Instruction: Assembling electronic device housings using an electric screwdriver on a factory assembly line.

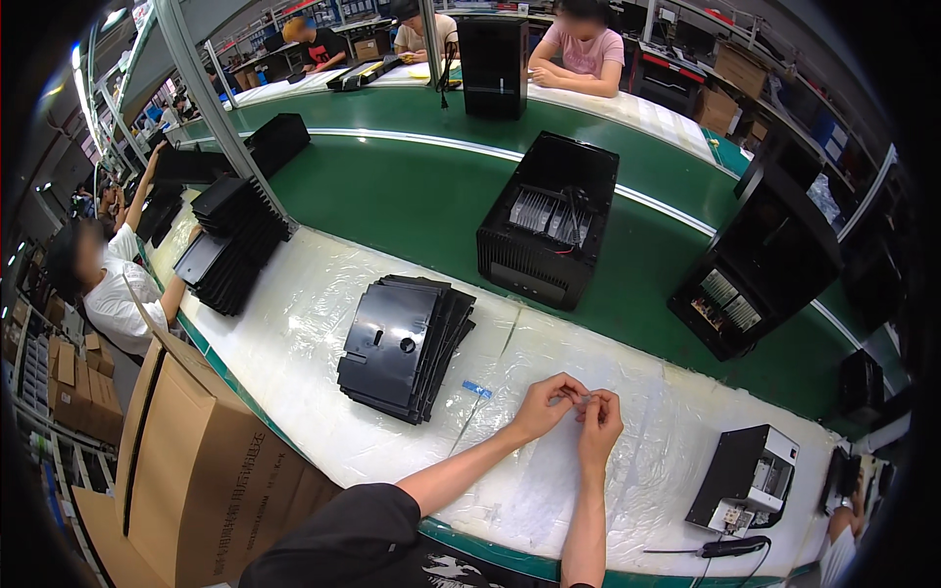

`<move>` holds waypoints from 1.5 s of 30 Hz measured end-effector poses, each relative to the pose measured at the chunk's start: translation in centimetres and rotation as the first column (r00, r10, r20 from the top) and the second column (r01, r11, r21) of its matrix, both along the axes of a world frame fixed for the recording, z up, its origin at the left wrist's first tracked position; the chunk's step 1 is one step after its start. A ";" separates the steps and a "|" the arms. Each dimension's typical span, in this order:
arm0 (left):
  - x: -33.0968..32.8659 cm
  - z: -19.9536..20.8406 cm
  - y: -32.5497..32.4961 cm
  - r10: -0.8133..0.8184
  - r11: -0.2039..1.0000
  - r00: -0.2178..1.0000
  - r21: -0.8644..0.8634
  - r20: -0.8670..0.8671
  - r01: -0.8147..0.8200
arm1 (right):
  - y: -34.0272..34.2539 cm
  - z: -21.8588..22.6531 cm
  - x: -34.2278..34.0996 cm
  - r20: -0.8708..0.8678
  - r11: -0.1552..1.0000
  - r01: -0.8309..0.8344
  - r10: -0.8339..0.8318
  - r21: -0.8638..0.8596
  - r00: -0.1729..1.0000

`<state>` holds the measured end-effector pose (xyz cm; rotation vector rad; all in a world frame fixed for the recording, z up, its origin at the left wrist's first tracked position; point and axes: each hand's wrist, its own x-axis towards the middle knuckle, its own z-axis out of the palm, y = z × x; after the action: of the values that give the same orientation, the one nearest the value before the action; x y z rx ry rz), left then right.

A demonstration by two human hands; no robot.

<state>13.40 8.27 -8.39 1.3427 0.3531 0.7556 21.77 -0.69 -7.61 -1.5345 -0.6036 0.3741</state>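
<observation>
Fingers (pixel 566 383) of a person's left hand (pixel 541 410) and right hand (pixel 600 421) bend together, tips nearly meeting, though whether they grip anything cannot be told, over a pale surface (pixel 529 500) sheathed in wrinkled, glossy film. On it, left of the hands, lie a small blue strip (pixel 476 389) and a stack of smooth black panels (pixel 392 338) with cutouts. Beyond, boxy black housings (pixel 529 257) stand on a green belt (pixel 392 206), with people (pixel 592 67) across it and a brown cardboard carton (pixel 211 470) at lower left.
</observation>
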 end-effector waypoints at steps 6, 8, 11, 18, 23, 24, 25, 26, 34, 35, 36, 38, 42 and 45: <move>-0.1 -0.5 0.3 -0.016 1.000 1.000 -0.024 0.010 0.016 | 0.2 0.2 -0.3 0.029 0.998 -0.043 0.044 -0.045 0.999; -0.1 -0.5 0.1 -0.021 0.999 1.000 -0.028 0.007 0.021 | 0.2 -0.3 -0.2 0.035 0.999 -0.031 0.033 -0.040 0.999; 0.0 -0.7 0.2 -0.021 0.999 1.000 -0.028 0.006 0.021 | 0.1 -0.6 0.0 0.044 0.998 -0.028 0.031 -0.047 0.999; -0.3 -1.0 0.4 0.005 1.000 1.000 -0.007 0.008 -0.005 | 0.6 -0.5 -0.5 0.074 0.999 -0.016 0.020 -0.051 0.997; -0.2 -0.5 0.3 0.006 1.000 1.000 -0.014 0.025 -0.006 | 0.2 0.1 -0.4 0.093 0.994 -0.044 0.053 -0.096 0.994; -0.2 -0.6 0.3 0.007 1.000 1.000 -0.013 0.018 -0.006 | 0.3 0.2 -0.4 0.094 0.994 -0.050 0.059 -0.095 0.994; -0.2 -0.6 0.4 0.006 1.000 1.000 -0.012 0.011 -0.006 | 0.3 0.2 -0.4 0.093 0.994 -0.046 0.055 -0.100 0.994; -0.2 -0.5 0.3 0.011 1.000 1.000 -0.012 0.012 -0.011 | 0.3 0.2 -0.4 0.091 0.994 -0.042 0.052 -0.105 0.994; -0.3 -0.5 0.3 -0.006 1.000 1.000 0.018 -0.014 0.006 | 0.4 -0.8 -0.4 0.134 0.997 -0.003 0.013 -0.074 0.991; -0.3 -0.6 0.3 -0.005 1.000 1.000 0.017 -0.014 0.005 | 0.4 -0.8 -0.4 0.145 0.997 0.009 0.003 -0.082 0.989; -0.2 -0.6 0.2 0.018 1.000 1.000 0.009 0.003 -0.018 | 0.4 -0.8 -0.4 0.146 0.997 0.009 0.003 -0.082 0.989; -0.1 -0.8 0.3 0.037 0.999 0.999 0.001 0.019 -0.037 | 0.4 -0.7 -0.3 0.149 0.996 0.024 -0.011 -0.081 0.989; -0.3 -1.0 0.4 0.041 0.999 0.999 -0.009 0.006 -0.040 | 0.5 -0.8 -0.4 0.092 0.999 -0.003 0.007 -0.053 0.996; -0.4 -1.3 0.5 0.034 0.999 0.999 -0.003 0.009 -0.034 | 0.6 -0.5 -0.6 0.094 0.998 -0.016 0.022 -0.059 0.995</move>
<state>13.03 8.81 -9.64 1.3328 0.3706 0.7895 21.17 -0.07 -8.13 -1.6097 -0.6865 0.3375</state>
